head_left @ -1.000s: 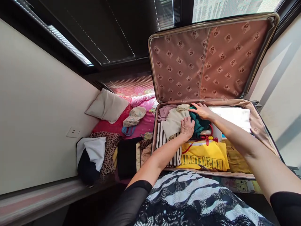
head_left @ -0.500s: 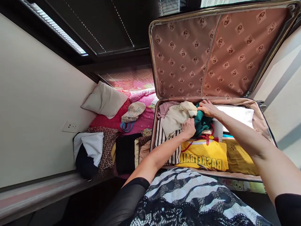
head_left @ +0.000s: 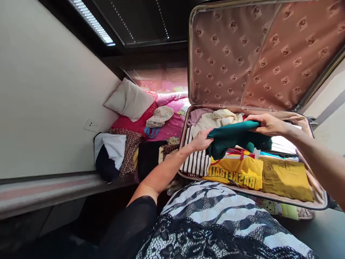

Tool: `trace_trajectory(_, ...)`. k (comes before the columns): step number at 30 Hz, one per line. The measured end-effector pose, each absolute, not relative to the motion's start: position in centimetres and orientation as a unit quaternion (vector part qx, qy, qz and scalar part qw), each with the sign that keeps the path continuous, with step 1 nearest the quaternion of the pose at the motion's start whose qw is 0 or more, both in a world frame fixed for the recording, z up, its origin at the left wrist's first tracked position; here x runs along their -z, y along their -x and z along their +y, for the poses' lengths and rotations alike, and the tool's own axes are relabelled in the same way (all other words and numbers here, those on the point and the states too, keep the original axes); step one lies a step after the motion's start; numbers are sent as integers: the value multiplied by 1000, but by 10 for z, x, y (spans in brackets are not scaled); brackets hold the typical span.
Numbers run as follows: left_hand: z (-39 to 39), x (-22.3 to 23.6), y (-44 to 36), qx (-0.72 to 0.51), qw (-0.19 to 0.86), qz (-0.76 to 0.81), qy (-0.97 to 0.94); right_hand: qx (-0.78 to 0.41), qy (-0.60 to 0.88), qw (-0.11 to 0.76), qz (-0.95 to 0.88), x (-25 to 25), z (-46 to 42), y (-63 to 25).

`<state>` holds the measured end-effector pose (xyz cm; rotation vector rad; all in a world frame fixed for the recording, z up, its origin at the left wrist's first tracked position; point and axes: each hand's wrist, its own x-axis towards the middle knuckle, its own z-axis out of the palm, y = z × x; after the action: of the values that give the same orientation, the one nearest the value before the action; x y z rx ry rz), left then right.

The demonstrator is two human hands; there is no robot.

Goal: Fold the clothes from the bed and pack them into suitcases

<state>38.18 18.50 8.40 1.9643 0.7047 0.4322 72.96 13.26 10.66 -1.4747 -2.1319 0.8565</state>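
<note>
A dark green garment (head_left: 234, 137) is stretched between my two hands above an open suitcase (head_left: 322, 201). My left hand (head_left: 202, 139) grips its left end, and my right hand (head_left: 265, 125) pinches its upper right edge. What kind of garment it is I cannot tell. Below and around it in the suitcase are a cream garment (head_left: 203, 121), a mauve cloth (head_left: 199, 115), a striped garment (head_left: 196, 162), a yellow garment with "BASKETBALL" on it (head_left: 237, 172) and mustard trousers (head_left: 287, 176). White items behind my right hand are partly hidden.
The suitcase lid (head_left: 242, 57) stands raised at the back. On the pink bed to the left lie a pillow (head_left: 129, 100), a patterned cap (head_left: 160, 116), a leopard-print cloth (head_left: 132, 144), black folded cloth (head_left: 149, 156) and a white cloth (head_left: 114, 145). A wall (head_left: 54, 108) bounds the left.
The green garment has come up off the pile and is spread out between my hands, which have moved apart. The view has shifted, and the cream garment lies free of my left hand.
</note>
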Motion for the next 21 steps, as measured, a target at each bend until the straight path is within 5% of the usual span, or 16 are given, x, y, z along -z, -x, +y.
trace_trajectory(7,203,-155,-227,-268,315,385,-825,-226,457,303,-805,-166,204,-575)
trace_trajectory(11,171,-167,-128,-295,252,479,-788,-223,352,288,-862,-167,246,-469)
trace_trajectory(15,109,-129,-59,-324,329,556,-691,-325,231,151,-904,-143,278,-381)
trace_trajectory(18,67,-72,-36,-372,483,581,-539,-403,162,9,-901,-113,292,-318)
trace_trajectory(21,40,-2,-38,-387,611,597,-346,-363,175,-172,-899,-74,288,-256)
